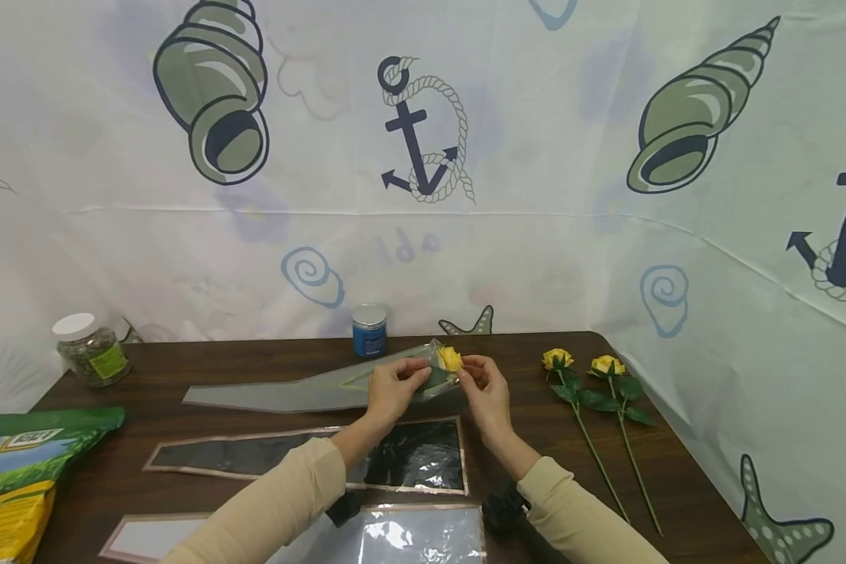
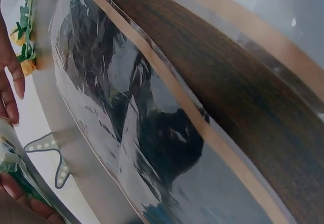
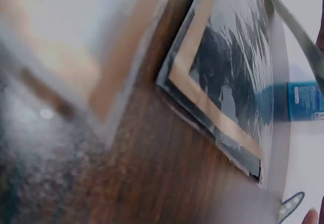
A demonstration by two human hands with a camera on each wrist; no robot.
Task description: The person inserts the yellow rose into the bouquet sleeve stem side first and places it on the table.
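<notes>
A yellow artificial rose (image 1: 450, 359) lies inside the wide mouth of a clear flower sleeve (image 1: 254, 397), its head showing and its green leaves behind the film. My left hand (image 1: 392, 388) pinches the sleeve near its mouth, thumb and forefinger together. On the other side, my right hand (image 1: 489, 398) has thumb and forefinger at the rose head, seeming to pinch its edge; the exact contact is partly hidden. In the left wrist view, the left fingers (image 2: 25, 198) lie against the sleeve. The right wrist view shows only a fingertip (image 3: 311, 217).
Two more yellow roses (image 1: 599, 392) lie at the right. Nearer are a dark-looking clear sleeve (image 1: 289, 454) and another pale sleeve (image 1: 423, 536). A blue jar (image 1: 370, 333) stands behind; a lidded glass jar (image 1: 95, 352) and a green-yellow bag (image 1: 21, 478) are left.
</notes>
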